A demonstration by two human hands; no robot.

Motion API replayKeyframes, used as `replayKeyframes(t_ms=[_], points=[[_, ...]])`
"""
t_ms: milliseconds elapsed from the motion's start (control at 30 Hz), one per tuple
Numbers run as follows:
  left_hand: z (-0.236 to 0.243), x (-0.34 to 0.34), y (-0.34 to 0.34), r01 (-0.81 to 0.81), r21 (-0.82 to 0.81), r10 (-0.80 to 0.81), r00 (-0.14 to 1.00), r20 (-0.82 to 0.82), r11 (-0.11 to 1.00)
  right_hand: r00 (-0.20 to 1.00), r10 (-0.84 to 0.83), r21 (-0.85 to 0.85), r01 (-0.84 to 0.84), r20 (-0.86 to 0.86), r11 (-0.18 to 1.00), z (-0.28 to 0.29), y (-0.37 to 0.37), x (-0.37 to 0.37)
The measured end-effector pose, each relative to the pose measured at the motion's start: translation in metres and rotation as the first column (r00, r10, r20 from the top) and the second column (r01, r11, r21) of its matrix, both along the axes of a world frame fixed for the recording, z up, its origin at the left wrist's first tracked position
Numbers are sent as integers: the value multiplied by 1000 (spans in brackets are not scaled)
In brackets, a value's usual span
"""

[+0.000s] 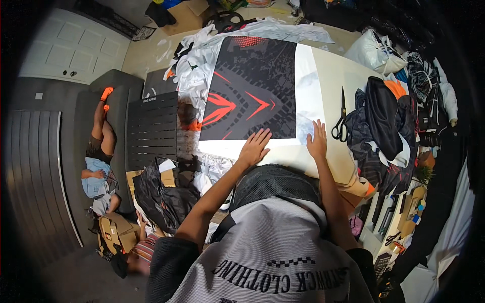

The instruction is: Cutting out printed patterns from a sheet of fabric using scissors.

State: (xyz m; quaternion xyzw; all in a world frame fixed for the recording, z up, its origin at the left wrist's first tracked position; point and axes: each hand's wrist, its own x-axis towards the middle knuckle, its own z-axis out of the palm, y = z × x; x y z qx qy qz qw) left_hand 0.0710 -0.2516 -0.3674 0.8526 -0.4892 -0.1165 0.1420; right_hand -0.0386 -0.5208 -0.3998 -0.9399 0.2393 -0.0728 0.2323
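Observation:
A large black printed sheet with red-orange arrow shapes and a white border lies flat on a pale table. My left hand rests palm down with fingers spread on the sheet's near edge. My right hand presses flat on the white glossy border beside it. Neither hand holds anything. Black-handled scissors lie on the table just to the right of my right hand.
A heap of dark and orange garments covers the table's right side. White cloth scraps hang off the left. A black slatted panel, a black bag and cardboard boxes sit left. A person lies on a grey couch.

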Motion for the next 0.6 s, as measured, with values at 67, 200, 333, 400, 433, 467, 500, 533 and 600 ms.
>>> replayKeyframes(t_ms=[67,200,333,400,433,467,500,533,600], points=[[-2,-5,8,-3,-47,3,1000,7,999,1000,11,-16,-11,20,1000,-1,0,0],[1,-6,21,-18,-49,18,1000,-12,999,1000,11,-20,-11,9,1000,0,4,2],[10,2,18,-16,-67,12,998,-58,998,999,-5,41,6,-39,999,3,5,-1],[14,9,12,-31,-104,23,996,-81,994,1000,8,28,-8,23,1000,3,6,-4],[15,13,10,-52,-64,42,989,-144,997,999,7,37,-8,32,999,3,7,-5],[16,17,7,-72,-20,67,976,-209,997,999,9,50,-11,38,999,2,10,-8],[16,22,5,-88,28,92,957,-275,996,1000,-15,76,15,-5,997,1,13,-8],[15,30,0,-112,-26,102,961,-256,993,999,23,65,-26,48,998,1,15,-7],[9,51,-20,-133,-83,109,963,-247,988,997,30,49,-33,68,998,1,18,-7]])
